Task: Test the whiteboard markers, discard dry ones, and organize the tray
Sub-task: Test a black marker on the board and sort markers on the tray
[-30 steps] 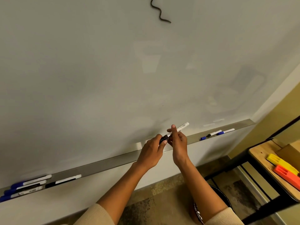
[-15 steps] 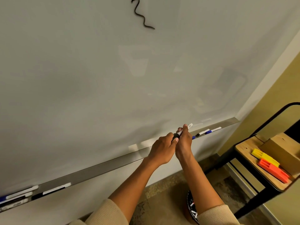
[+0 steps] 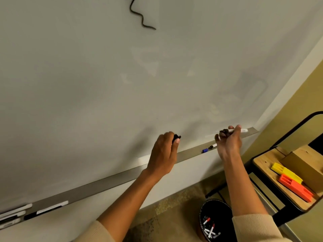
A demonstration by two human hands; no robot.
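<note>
My right hand [image 3: 229, 143] grips a white whiteboard marker [image 3: 243, 131] with its black tip bare, held against the lower right of the whiteboard [image 3: 122, 84]. My left hand [image 3: 164, 154] is closed around the black cap [image 3: 176, 137], a hand's width to the left. The grey marker tray [image 3: 104, 185] runs below both hands. A blue-capped marker [image 3: 205, 150] and a black-capped marker [image 3: 212, 146] lie in it between my hands. Several more markers [image 3: 15, 213] lie at the tray's far left. A black squiggle [image 3: 139, 16] is drawn near the top.
A black bin [image 3: 215, 222] with several discarded markers stands on the floor below my right arm. At the right, a black-framed wooden shelf [image 3: 262, 165] carries a cardboard box [image 3: 304, 165] and yellow [image 3: 284, 172] and orange [image 3: 295, 187] plastic pieces.
My hands have pulled apart: the cap came off in my left hand, and my right hand moved right with the uncapped marker. The view has shifted right, showing the bin.
</note>
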